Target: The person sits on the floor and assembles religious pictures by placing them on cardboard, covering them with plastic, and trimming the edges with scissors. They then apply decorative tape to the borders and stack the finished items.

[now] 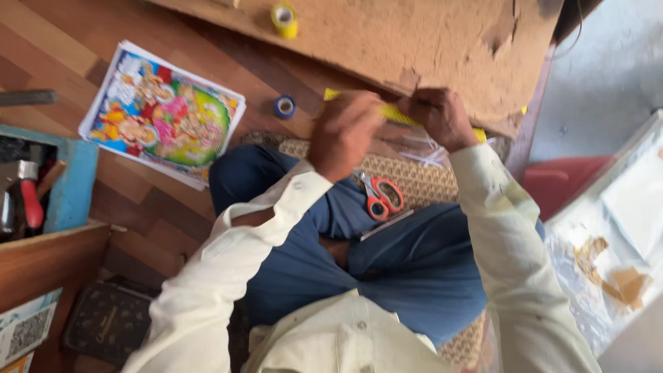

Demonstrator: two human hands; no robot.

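— Left hand (pixel 343 131)? Right hand (pixel 442 116)?
— Both with fingers closed on the yellow strip (pixel 397 114), at the brown board's (pixel 428 41) near edge.
— Nearby?
— Orange-handled scissors (pixel 380 197) on the woven mat (pixel 421 181), blue tape roll (pixel 284 106) left on the floor.

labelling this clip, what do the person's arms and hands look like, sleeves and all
Both arms wear long, loose, pale cream shirt sleeves that reach the wrists. The left sleeve has a tear near the elbow; the right sleeve looks creased with faint marks. The left hand and right hand are bare: no gloves, and no rings or watch that I can make out.
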